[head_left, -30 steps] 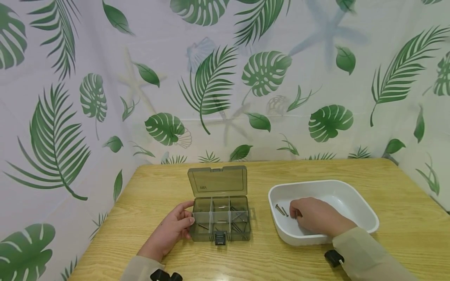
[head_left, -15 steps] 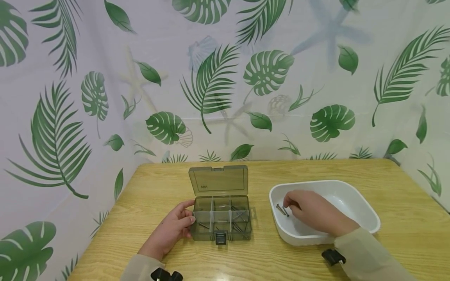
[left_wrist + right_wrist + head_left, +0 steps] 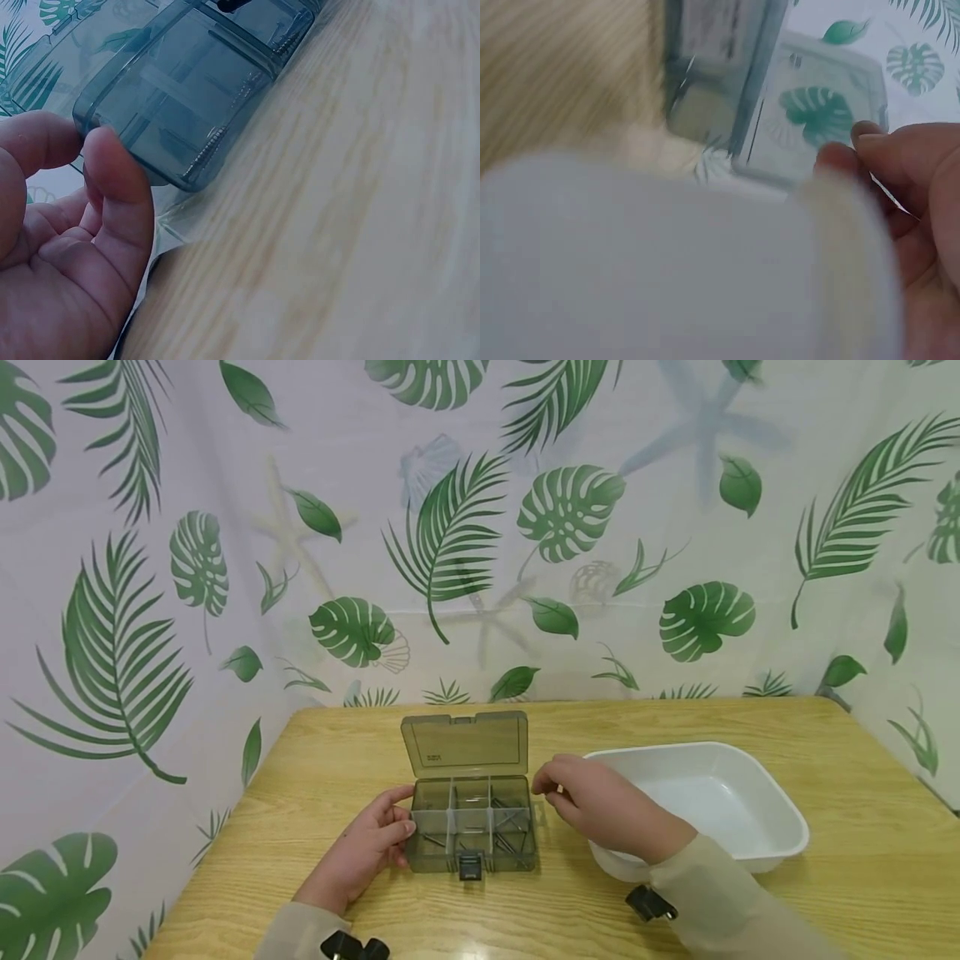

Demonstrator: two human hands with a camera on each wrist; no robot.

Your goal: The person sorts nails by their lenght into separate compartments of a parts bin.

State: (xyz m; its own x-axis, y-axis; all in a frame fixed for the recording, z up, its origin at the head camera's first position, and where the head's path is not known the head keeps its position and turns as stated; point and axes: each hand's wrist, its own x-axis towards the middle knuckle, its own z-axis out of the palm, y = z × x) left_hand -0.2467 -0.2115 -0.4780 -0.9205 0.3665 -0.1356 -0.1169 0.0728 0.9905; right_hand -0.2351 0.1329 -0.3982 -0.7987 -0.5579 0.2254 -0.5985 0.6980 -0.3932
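A smoky clear plastic organizer box [image 3: 435,862] sits on the table with its lid [image 3: 468,746] raised. Several screws lie in its right compartments, and one screw [image 3: 433,840] is in the front left one; a threaded screw [image 3: 206,150] shows through the wall in the left wrist view. My left hand [image 3: 363,847] holds the box's left end between thumb and fingers. Between box and tray, my right hand [image 3: 611,802] has thumb and index fingertips pinched together beside the box's right wall, on a screw mostly hidden by the fingers.
The white tray [image 3: 712,797] stands on the right; my right hand and forearm cover its left end. A black latch [image 3: 470,865] is on the box's front. A leaf-patterned cloth [image 3: 480,527] hangs behind the wooden table [image 3: 555,914].
From beside two screws in the tray, my right hand has lifted away and moved left towards the box, fingers pinched. The left hand and box have stayed put.
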